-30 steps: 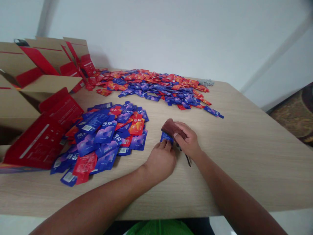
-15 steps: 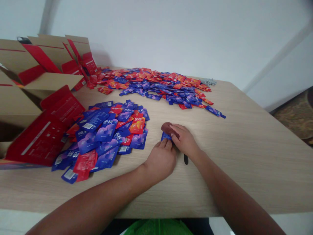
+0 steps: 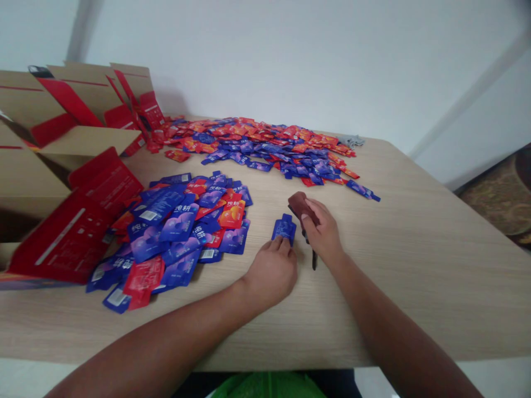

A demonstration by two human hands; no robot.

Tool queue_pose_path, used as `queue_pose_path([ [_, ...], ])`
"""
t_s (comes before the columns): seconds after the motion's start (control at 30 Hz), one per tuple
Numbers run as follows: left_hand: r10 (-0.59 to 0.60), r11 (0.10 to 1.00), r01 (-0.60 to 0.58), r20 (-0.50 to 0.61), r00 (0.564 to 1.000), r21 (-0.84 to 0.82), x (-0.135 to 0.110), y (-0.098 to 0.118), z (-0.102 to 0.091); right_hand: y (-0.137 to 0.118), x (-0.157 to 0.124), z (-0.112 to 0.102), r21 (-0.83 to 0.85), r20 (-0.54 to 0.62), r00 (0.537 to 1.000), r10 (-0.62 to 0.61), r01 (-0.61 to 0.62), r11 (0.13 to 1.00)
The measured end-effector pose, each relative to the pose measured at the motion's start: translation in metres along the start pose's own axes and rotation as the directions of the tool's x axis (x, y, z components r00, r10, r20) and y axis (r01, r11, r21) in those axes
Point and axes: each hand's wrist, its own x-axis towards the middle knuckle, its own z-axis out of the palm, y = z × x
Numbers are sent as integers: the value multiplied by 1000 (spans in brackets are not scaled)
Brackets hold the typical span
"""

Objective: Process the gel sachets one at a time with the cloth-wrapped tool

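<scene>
A small blue sachet (image 3: 284, 226) with a narrow neck lies on the table, its neck pointing away from me. My left hand (image 3: 274, 271) presses its fingertips on the sachet's near end, fingers together. Just to the right, my right hand (image 3: 322, 228) is closed around a brown, rounded hand tool (image 3: 299, 202) with a dark underside. A thin black strip (image 3: 314, 258) hangs below that hand. The tool is tilted and apart from the sachet; its exact kind I cannot make out.
Left of my hands lies a heap of blue and red sachets (image 3: 178, 221). A longer pile (image 3: 265, 141) runs along the wall. Open red cardboard boxes (image 3: 62, 237) stand at the left. One blue sachet (image 3: 363, 190) and a grey cloth-like item (image 3: 352, 141) lie towards the back right.
My right hand has lifted the brown tool off the blue sachet and moved it right, uncovering the sachet's neck. My left hand stays on the sachet.
</scene>
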Motion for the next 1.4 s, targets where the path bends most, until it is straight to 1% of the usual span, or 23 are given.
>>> queue_pose_path([
  [0.07, 11, 1000, -11, 3, 1000, -8, 0, 0, -1, -9, -1, -4, 120, -15, 1000, -26, 28, 992],
  [0.1, 14, 1000, -14, 4, 1000, -12, 0, 0, -1, -13, -2, -5, 169, 13, 999, -46, 43, 985],
  [0.17, 9, 1000, -9, 0, 1000, -13, 0, 0, 0, -17, -5, -4, 225, 134, 985, -110, 78, 971],
  [0.23, 1, 1000, -1, -5, 1000, -10, 1, 0, 1, -17, -8, -1, 226, 275, 945, -175, 114, 968],
  [0.27, -1, 1000, 1, -6, 1000, -10, 1, 0, 2, -16, -9, 1, 210, 325, 926, -192, 128, 969],
  [0.3, -1, 1000, 1, -7, 1000, -11, 1, -1, 3, -14, -10, 4, 188, 359, 912, -196, 135, 973],
  [0.37, 4, 1000, -4, -13, 1000, -14, 1, -1, 5, -9, -10, 7, 143, 383, 905, -188, 143, 979],
  [0.53, 12, 1000, -12, -27, 1000, -7, 1, -1, 4, -1, -8, 11, 58, 402, 900, -168, 158, 986],
  [0.73, 20, 1000, -20, -9, 1000, 13, 1, 0, 1, 5, -7, 17, -83, 390, 917, -79, 121, 989],
  [0.9, 9, 1000, -9, 1, 1000, 20, 1, 1, -1, 8, -6, 19, -203, 330, 944, 21, 49, 978],
  [1.0, 0, 1000, 0, 2, 1000, 24, 0, 1, -2, 9, -6, 18, -222, 283, 958, 48, 17, 975],
  [1.1, 1, 1000, -1, 5, 1000, 25, 1, 1, -4, 8, -4, 13, -168, 179, 983, 43, -13, 986],
  [1.2, -2, 1000, 2, 14, 1000, 10, 1, 0, -5, 1, -2, 7, -31, 47, 999, 7, -6, 999],
  [1.27, 3, 1000, -3, 12, 1000, 3, 1, 0, -4, -5, -3, 2, 70, 13, 1000, -21, 20, 997],
  [1.3, 8, 1000, -8, 9, 1000, 4, 1, 0, -3, -9, -3, 1, 115, 30, 999, -38, 35, 993],
  [1.33, 12, 1000, -12, 5, 1000, 5, 1, 0, -2, -12, -4, 0, 154, 72, 996, -59, 47, 987],
  [1.4, 17, 1000, -17, -7, 1000, 7, 0, -1, 2, -16, -6, 0, 196, 211, 971, -111, 70, 978],
])
